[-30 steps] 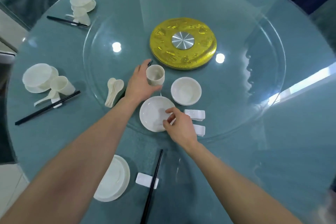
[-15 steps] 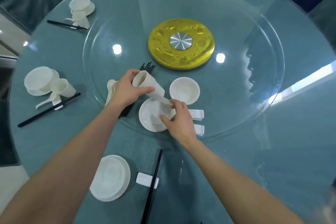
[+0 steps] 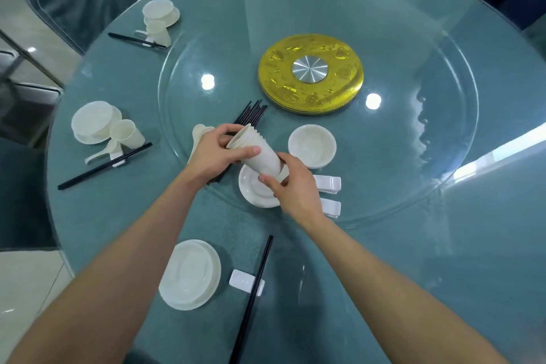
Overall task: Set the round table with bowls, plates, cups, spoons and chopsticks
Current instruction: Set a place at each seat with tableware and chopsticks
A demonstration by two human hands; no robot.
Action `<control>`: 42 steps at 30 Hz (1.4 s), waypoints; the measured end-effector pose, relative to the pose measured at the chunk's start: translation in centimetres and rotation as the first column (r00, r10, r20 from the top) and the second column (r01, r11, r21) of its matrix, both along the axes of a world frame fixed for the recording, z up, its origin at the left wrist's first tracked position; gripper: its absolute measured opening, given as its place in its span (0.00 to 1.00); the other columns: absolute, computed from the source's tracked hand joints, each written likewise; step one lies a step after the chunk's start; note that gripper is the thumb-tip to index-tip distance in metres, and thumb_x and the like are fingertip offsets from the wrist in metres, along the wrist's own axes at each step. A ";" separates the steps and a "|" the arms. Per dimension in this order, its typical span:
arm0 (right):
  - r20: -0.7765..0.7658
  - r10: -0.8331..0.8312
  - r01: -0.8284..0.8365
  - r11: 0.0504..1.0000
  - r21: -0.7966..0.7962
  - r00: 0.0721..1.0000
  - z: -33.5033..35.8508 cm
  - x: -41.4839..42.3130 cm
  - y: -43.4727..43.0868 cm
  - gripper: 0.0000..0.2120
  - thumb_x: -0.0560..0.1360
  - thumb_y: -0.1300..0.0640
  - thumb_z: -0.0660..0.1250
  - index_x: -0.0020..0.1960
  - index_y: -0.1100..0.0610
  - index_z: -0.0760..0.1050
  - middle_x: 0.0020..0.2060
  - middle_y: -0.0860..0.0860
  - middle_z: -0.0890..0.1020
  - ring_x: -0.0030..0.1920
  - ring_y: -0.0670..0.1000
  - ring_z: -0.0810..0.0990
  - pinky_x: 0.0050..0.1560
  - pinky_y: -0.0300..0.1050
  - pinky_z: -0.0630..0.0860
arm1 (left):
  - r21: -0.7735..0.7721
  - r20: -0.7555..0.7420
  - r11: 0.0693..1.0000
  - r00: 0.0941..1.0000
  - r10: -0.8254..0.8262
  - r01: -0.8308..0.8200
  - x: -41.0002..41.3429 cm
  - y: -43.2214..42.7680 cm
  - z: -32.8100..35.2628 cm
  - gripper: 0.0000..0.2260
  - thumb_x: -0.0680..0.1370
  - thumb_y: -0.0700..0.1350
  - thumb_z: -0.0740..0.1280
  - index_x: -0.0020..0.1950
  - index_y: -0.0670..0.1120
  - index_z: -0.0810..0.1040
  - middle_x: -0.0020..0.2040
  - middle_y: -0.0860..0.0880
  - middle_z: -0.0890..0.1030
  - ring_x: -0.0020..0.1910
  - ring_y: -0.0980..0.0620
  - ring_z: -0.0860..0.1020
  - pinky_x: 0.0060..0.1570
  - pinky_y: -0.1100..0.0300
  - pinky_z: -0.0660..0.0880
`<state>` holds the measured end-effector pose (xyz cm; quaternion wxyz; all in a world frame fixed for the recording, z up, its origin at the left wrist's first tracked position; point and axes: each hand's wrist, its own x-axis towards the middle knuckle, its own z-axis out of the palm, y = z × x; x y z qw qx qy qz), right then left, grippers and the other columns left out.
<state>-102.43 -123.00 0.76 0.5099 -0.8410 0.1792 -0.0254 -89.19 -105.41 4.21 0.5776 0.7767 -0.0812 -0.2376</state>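
Glass table [image 3: 384,260], tilted cup stack [image 3: 263,160] — left hand [image 3: 211,155] grips rims, right hand [image 3: 297,190] grips base

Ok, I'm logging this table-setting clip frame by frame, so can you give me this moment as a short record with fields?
left hand: grips the stack of cups near its rims
right hand: holds the stack's base end
stack of cups: tilted, lifted, base over the small plate in this view
near setting: white dishes, chopstick rest, chopsticks across it; no cup or spoon visible
glass turntable: bowl, loose chopsticks, spoons, two spare rests
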 end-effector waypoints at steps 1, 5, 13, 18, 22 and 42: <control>0.010 -0.007 0.007 1.000 0.005 1.000 0.1 -0.1 -0.3 0.26 0.76 0.39 0.75 0.70 0.43 0.74 0.60 0.41 0.79 0.53 0.51 0.81 0.59 0.56 0.79 | -0.001 0.014 1.000 1.000 -0.003 0.003 0.0 -0.4 0.2 0.31 0.66 0.54 0.86 0.66 0.52 0.82 0.53 0.50 0.89 0.54 0.50 0.88 0.53 0.57 0.84; 0.027 -0.052 0.052 0.998 0.019 0.998 0.1 -0.2 -1.7 0.26 0.75 0.39 0.76 0.70 0.43 0.73 0.61 0.40 0.78 0.53 0.49 0.81 0.59 0.54 0.80 | -0.016 0.055 1.000 0.998 0.025 -0.024 0.6 -2.4 0.4 0.30 0.65 0.59 0.86 0.64 0.55 0.83 0.52 0.52 0.89 0.53 0.52 0.87 0.53 0.58 0.84; -0.032 -0.166 0.165 0.986 -0.035 0.986 -0.8 -0.7 -4.7 0.30 0.75 0.38 0.77 0.72 0.43 0.72 0.66 0.38 0.77 0.51 0.47 0.81 0.59 0.54 0.81 | -0.001 0.217 0.970 0.947 0.237 -0.242 4.4 -4.9 0.1 0.32 0.63 0.59 0.86 0.64 0.61 0.79 0.56 0.56 0.86 0.56 0.55 0.85 0.61 0.48 0.83; -0.040 -0.172 0.170 0.984 -0.051 0.984 -0.9 -0.6 -5.2 0.30 0.74 0.35 0.75 0.72 0.43 0.71 0.66 0.37 0.75 0.53 0.48 0.82 0.62 0.57 0.79 | 0.196 0.335 0.960 0.934 0.127 -0.201 5.3 -6.7 -2.2 0.36 0.64 0.55 0.84 0.69 0.61 0.75 0.61 0.60 0.82 0.61 0.55 0.80 0.64 0.52 0.77; -0.028 -0.186 0.184 0.981 -0.065 0.982 -1.1 -0.8 -5.7 0.30 0.74 0.37 0.76 0.72 0.43 0.73 0.64 0.36 0.76 0.46 0.42 0.81 0.53 0.45 0.79 | 0.303 0.373 0.943 0.928 0.012 -0.135 5.5 -8.1 -3.7 0.37 0.63 0.57 0.82 0.71 0.58 0.75 0.63 0.57 0.82 0.61 0.52 0.80 0.62 0.53 0.77; 0.003 -0.138 0.138 0.988 -0.069 0.990 0.9 -3.4 -1.7 0.29 0.74 0.38 0.77 0.72 0.44 0.73 0.65 0.39 0.77 0.55 0.49 0.81 0.58 0.50 0.79 | 0.256 0.330 0.958 0.943 0.040 -0.130 -0.2 -1.1 -1.0 0.18 0.76 0.57 0.76 0.63 0.52 0.83 0.51 0.55 0.86 0.48 0.53 0.85 0.59 0.47 0.83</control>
